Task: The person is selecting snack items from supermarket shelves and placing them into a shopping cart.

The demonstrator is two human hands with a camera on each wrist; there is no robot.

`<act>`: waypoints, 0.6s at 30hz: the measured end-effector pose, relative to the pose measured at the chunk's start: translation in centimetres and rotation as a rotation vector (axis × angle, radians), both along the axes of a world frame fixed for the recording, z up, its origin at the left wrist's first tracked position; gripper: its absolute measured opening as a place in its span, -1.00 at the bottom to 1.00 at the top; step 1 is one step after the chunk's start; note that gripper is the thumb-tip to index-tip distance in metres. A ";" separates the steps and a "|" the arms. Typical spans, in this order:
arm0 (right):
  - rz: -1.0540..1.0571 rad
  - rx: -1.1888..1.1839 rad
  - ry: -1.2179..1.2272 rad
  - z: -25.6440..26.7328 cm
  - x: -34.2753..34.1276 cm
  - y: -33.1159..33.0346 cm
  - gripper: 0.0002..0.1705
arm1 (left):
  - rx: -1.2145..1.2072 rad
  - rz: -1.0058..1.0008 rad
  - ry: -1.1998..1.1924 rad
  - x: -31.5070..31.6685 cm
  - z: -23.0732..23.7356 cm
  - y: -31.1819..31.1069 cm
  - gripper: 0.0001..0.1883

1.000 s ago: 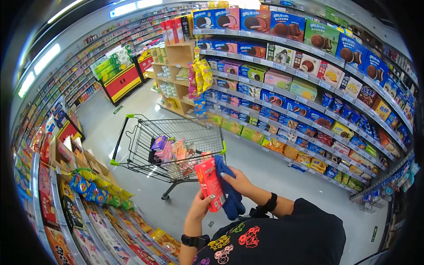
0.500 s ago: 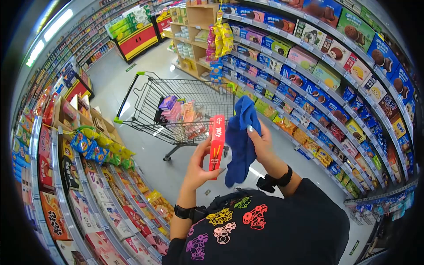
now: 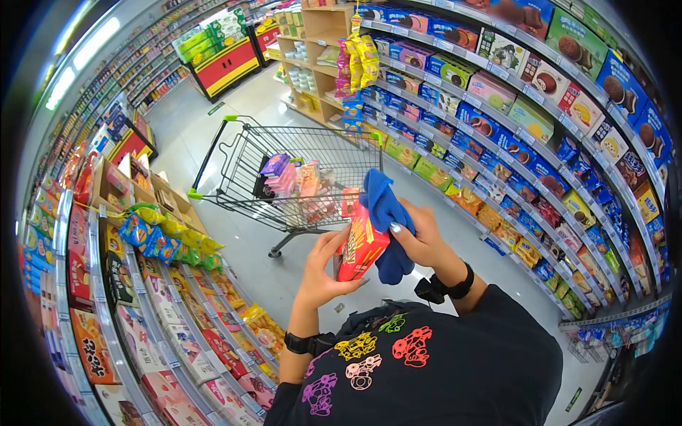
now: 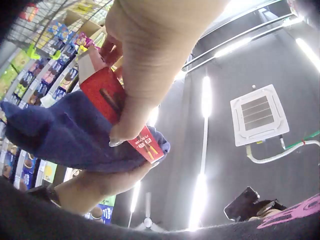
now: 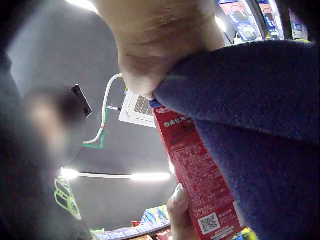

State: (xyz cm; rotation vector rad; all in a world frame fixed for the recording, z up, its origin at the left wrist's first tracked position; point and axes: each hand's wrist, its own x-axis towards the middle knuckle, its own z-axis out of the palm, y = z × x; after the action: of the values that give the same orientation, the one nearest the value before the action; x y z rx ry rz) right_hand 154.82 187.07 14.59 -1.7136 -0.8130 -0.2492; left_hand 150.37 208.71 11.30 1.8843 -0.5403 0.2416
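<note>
The left hand pinches the red box, its thumb laid along one face and the fingers curled behind the opposite side. The right hand pinches a bunched blue cloth between thumb and fingers. The cloth lies against the box's right side and covers part of its upper end; in the right wrist view the thick fabric overlaps one long edge, with the printed face and its square code showing beside it.

Both hands are raised in front of the chest, close together, with the box and cloth between them. The box tilts, its upper end leaning right in the head view, where it appears just by the near right corner of the shopping cart. The left forearm rises steeply from below, the right one slants up and leftward from the sleeve; each wrist wears a black band.

In the cart's basket, between its near and far rims, lie a purple pack and several pink packs. Stocked shelves run along the right side.
</note>
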 end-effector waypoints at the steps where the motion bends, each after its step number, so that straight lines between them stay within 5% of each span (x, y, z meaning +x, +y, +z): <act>1: 0.038 0.025 0.017 0.0 0.0 -0.1 -0.49 | -0.005 -0.003 0.006 0.1 -0.1 0.1 -0.12; 4: 0.037 0.060 -0.037 -0.2 0.1 -0.1 -0.50 | -0.065 -0.036 0.026 0.3 -0.9 0.3 -0.13; 6: -0.045 0.187 0.164 -1.9 0.6 0.1 -0.52 | -0.166 -0.092 0.039 0.7 -2.0 0.4 -0.15; 8: -0.104 0.433 0.332 -2.1 1.0 1.5 -0.55 | -0.510 -0.182 0.312 0.1 -3.5 0.7 -0.21; 12: 0.056 0.494 0.813 -3.7 1.5 2.1 -0.56 | -0.930 -0.280 0.579 -0.1 -5.2 0.5 -0.42; 18: 0.055 0.195 0.376 -4.2 1.5 2.5 -0.59 | -0.980 -0.132 0.671 0.8 -2.5 -0.4 -0.63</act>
State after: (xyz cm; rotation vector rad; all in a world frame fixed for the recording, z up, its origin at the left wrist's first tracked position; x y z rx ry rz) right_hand 156.32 189.53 10.40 -1.4915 -0.5375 0.0320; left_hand 151.13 208.31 8.77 0.8740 -0.0361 -0.1985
